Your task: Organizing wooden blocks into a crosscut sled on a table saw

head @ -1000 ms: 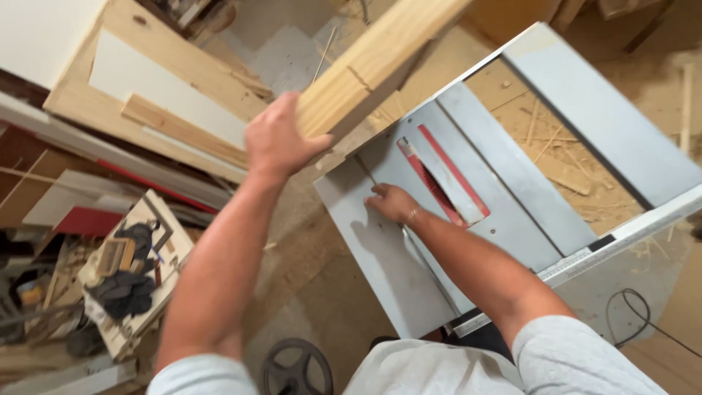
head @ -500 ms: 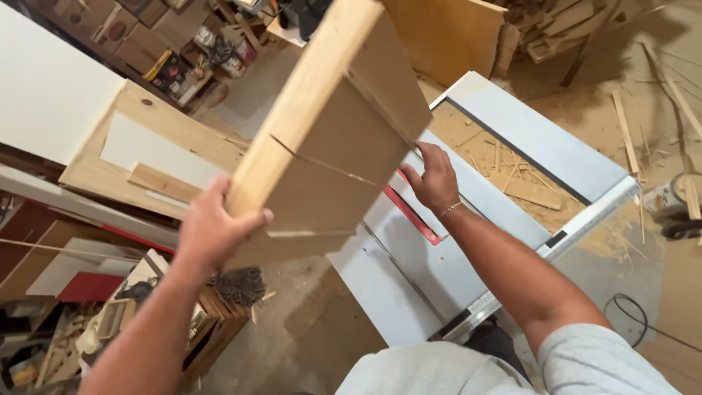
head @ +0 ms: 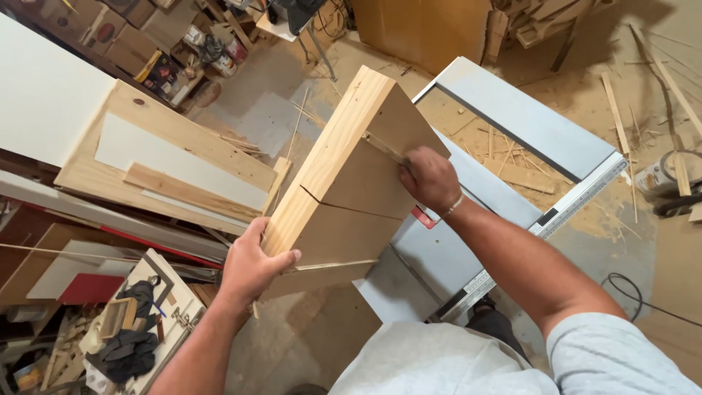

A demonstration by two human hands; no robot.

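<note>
Gripping one wooden box (head: 351, 190), both hands (left (head: 252, 267), right (head: 428, 178)) closed on it.

Bare saw table (head: 439, 256) right of wooden box (head: 351, 197) — stacked boards (head: 168, 168) crowd left

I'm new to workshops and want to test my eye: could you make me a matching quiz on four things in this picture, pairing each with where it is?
Things:
1. left hand
2. right hand
3. ruler rail
4. white board

Places:
A. along the saw table's near edge
B. leaning at far left
C. gripping the wooden piece's lower end
D. on the wooden piece's broad face, near a slot

Pairs: 1-C, 2-D, 3-A, 4-B
</note>
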